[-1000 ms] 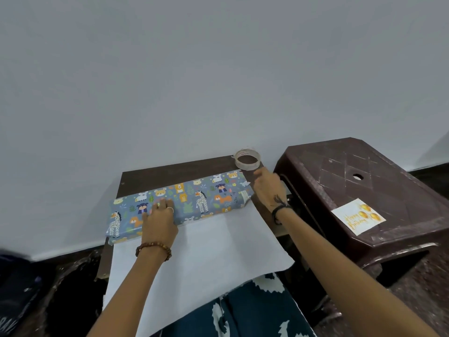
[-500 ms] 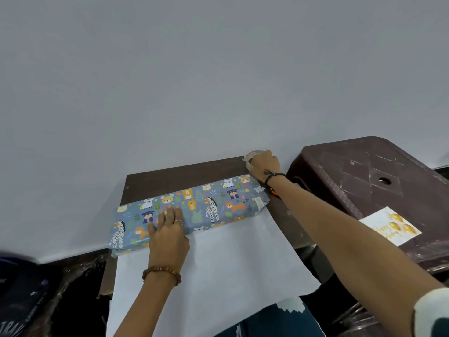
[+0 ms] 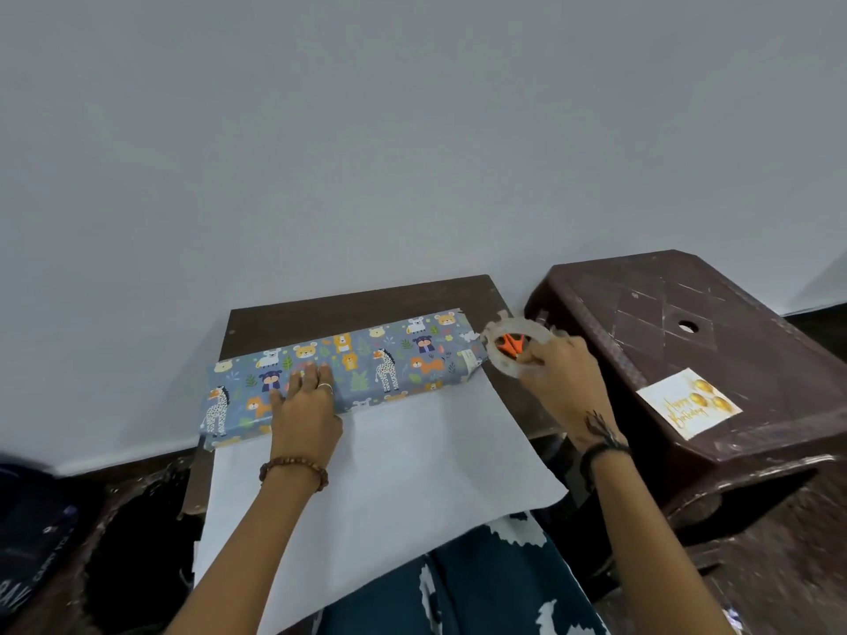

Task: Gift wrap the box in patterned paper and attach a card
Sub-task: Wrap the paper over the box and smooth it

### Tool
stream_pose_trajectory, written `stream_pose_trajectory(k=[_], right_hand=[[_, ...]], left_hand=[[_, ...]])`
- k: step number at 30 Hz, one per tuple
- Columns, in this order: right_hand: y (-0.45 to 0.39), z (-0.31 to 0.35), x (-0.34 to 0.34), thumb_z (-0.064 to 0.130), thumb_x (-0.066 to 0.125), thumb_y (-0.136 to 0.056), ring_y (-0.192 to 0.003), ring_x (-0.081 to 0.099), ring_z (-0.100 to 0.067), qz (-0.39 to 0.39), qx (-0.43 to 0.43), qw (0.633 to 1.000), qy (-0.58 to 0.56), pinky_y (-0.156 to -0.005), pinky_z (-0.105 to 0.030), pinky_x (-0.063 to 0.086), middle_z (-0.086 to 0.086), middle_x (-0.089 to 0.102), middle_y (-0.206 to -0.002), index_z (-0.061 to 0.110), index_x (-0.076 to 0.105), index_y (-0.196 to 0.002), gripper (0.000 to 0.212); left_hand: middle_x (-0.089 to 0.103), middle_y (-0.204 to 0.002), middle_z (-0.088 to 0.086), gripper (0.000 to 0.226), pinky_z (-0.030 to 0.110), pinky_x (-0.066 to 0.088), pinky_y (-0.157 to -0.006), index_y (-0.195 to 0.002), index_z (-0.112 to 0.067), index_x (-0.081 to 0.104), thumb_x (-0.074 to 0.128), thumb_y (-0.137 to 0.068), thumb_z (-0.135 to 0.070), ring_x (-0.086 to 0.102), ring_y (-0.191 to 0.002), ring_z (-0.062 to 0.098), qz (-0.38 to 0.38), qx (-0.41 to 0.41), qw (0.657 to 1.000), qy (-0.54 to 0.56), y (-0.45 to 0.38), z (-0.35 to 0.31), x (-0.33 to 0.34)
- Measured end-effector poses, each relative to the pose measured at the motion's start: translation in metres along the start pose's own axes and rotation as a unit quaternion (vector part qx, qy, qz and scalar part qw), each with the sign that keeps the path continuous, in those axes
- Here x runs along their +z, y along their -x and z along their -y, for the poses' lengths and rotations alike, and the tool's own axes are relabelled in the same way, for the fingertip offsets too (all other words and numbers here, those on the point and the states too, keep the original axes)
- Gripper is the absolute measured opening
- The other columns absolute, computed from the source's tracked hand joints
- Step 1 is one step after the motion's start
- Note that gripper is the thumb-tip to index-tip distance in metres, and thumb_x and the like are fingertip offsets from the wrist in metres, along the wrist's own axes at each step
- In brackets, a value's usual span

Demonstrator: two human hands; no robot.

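The box [image 3: 366, 364], covered in blue animal-print paper, lies across a small dark table [image 3: 321, 309]. The paper's white underside [image 3: 394, 478] spreads from the box toward me and hangs over the table's near edge. My left hand [image 3: 305, 401] presses flat on the wrapped box, left of its middle. My right hand [image 3: 561, 378] holds a clear tape roll [image 3: 518, 348] just off the box's right end. Something orange, perhaps scissor handles, shows through the roll's hole. A white "Happy Birthday" card [image 3: 690, 403] with gold balloons lies on the stool to the right.
A dark brown plastic stool [image 3: 687, 341] stands close to the table's right side. A plain white wall [image 3: 412, 153] rises right behind both. Dark bags and clutter [image 3: 68, 533] fill the floor at lower left. My patterned-clothed lap [image 3: 481, 584] is under the hanging paper.
My right hand reached to the table's back right corner, took the tape roll and brought it forward to the box's right end. My left hand stayed pressed on the box.
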State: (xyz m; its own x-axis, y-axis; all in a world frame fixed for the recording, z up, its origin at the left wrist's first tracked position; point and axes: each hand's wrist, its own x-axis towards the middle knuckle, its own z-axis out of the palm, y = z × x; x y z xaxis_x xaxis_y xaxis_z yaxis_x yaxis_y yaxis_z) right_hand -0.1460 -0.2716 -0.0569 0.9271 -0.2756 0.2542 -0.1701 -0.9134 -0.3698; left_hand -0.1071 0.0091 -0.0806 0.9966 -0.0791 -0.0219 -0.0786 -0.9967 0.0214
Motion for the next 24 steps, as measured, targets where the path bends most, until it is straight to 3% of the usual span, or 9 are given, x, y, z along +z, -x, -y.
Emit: stream_pose_trajectory(k=[4, 7, 12, 18, 24], right_hand=[[0.022, -0.015, 0.008, 0.030, 0.059, -0.087, -0.099, 0.048, -0.024, 0.017, 0.024, 0.999, 0.020, -0.082, -0.032, 0.043, -0.004, 0.066, -0.090, 0.019, 0.073, -0.093, 0.019], [0.022, -0.013, 0.012, 0.043, 0.058, -0.086, -0.098, 0.048, -0.023, 0.019, 0.015, 0.999, 0.022, -0.086, -0.036, 0.044, -0.004, 0.063, -0.086, 0.017, 0.073, -0.083, 0.029], [0.023, -0.015, 0.024, 0.025, 0.055, -0.089, -0.094, 0.046, -0.021, 0.052, -0.010, 0.996, 0.077, -0.081, -0.028, 0.038, -0.001, 0.062, -0.085, 0.021, 0.071, -0.085, 0.017], [0.026, -0.020, 0.024, 0.028, 0.056, -0.091, -0.086, 0.048, -0.020, 0.020, 0.000, 0.998, 0.052, -0.079, -0.029, 0.043, -0.001, 0.063, -0.078, 0.018, 0.073, -0.084, 0.021], [0.030, -0.022, 0.025, 0.029, 0.051, -0.093, -0.091, 0.046, -0.020, 0.024, -0.006, 0.997, 0.072, -0.082, -0.028, 0.039, -0.001, 0.063, -0.087, 0.019, 0.072, -0.094, 0.022]], left_hand=[[0.017, -0.155, 0.008, 0.061, 0.045, 0.016, -0.114, -0.147, -0.010, 0.017, 0.048, -0.094, -0.016, 0.015, -0.143, 0.025, 0.002, 0.002, 1.000, 0.003, 0.000, 0.000, -0.002], [0.019, -0.154, 0.009, 0.061, 0.045, 0.019, -0.114, -0.146, -0.009, 0.019, 0.049, -0.094, -0.016, 0.016, -0.142, 0.026, 0.002, 0.003, 1.000, 0.001, -0.001, 0.001, -0.002], [0.020, -0.154, 0.009, 0.060, 0.044, 0.021, -0.114, -0.146, -0.009, 0.020, 0.049, -0.094, -0.018, 0.019, -0.142, 0.026, 0.006, 0.009, 1.000, 0.004, -0.003, 0.002, -0.002], [0.020, -0.154, 0.009, 0.059, 0.045, 0.021, -0.113, -0.145, -0.009, 0.019, 0.048, -0.095, -0.017, 0.018, -0.142, 0.026, 0.006, 0.012, 1.000, -0.003, -0.003, 0.003, 0.000], [0.019, -0.154, 0.009, 0.059, 0.046, 0.020, -0.113, -0.146, -0.008, 0.019, 0.048, -0.095, -0.016, 0.018, -0.142, 0.026, 0.006, 0.014, 1.000, -0.005, -0.002, 0.009, 0.001]])
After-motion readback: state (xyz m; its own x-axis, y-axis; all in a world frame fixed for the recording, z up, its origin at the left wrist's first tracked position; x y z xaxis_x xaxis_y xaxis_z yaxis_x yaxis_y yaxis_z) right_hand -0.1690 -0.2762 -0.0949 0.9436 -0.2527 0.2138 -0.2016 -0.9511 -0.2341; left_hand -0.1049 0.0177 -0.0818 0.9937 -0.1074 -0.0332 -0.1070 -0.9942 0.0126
